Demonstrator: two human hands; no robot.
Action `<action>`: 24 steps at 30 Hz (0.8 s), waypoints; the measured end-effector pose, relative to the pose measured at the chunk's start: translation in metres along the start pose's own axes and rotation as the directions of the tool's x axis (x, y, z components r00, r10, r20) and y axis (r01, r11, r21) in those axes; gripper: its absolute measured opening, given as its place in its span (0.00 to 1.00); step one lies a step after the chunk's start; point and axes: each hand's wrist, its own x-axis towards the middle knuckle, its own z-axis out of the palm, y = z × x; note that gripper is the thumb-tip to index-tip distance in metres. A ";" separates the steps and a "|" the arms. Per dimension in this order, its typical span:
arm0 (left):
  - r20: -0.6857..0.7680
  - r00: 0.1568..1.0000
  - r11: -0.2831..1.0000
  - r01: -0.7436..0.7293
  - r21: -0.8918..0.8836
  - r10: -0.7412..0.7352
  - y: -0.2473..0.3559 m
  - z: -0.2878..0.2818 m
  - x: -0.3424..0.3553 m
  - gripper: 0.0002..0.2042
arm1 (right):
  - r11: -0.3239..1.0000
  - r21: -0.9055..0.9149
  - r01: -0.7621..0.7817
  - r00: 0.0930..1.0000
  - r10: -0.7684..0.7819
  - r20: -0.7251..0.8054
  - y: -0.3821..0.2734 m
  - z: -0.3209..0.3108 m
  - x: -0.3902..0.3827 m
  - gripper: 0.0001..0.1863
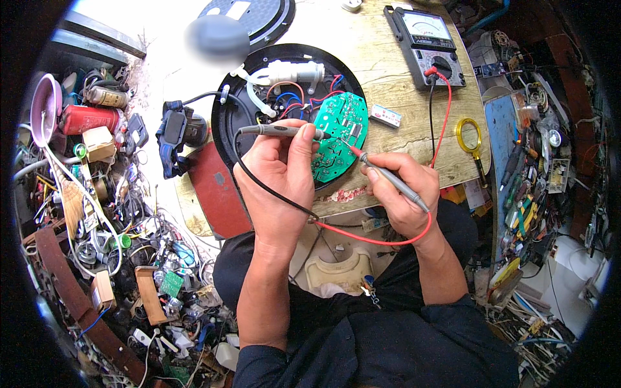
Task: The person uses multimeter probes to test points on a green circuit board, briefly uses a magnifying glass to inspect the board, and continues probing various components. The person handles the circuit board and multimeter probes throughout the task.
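Note:
My left hand point(281, 171) is closed around a grey test probe with a black lead point(277, 130), its tip over the green circuit board point(339, 119). In my right hand point(406, 194) is a second grey probe with a red tip and red lead point(394, 180), slanting onto the same board. Whether either tip touches the board is too small to tell. The board lies at the right side of a round black housing point(223, 123), which also holds a white pump-like part point(296, 72) and coloured wires. An analog multimeter point(430, 48) stands at the far right of the table.
A small white-and-grey box point(386, 116) lies right of the board, with a yellow-rimmed magnifying glass point(469, 134) farther right. A headlamp with straps point(181, 137) sits left of the housing; a round dark cover point(262, 19) lies behind. Heaped parts and tools flank both sides.

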 end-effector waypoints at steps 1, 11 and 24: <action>-0.002 1.000 1.000 0.000 -0.001 0.000 0.000 0.000 0.000 0.09 | 1.000 0.000 -0.002 1.000 0.002 0.002 0.000 0.000 0.000 0.09; 0.000 1.000 1.000 0.008 0.026 -0.008 0.000 0.000 0.000 0.08 | 1.000 0.001 -0.031 0.999 0.031 -0.010 -0.004 0.000 0.000 0.10; 0.074 0.997 0.996 0.032 0.079 -0.038 0.005 -0.002 0.000 0.09 | 0.998 -0.049 0.046 0.998 -0.047 -0.033 0.000 0.000 0.002 0.09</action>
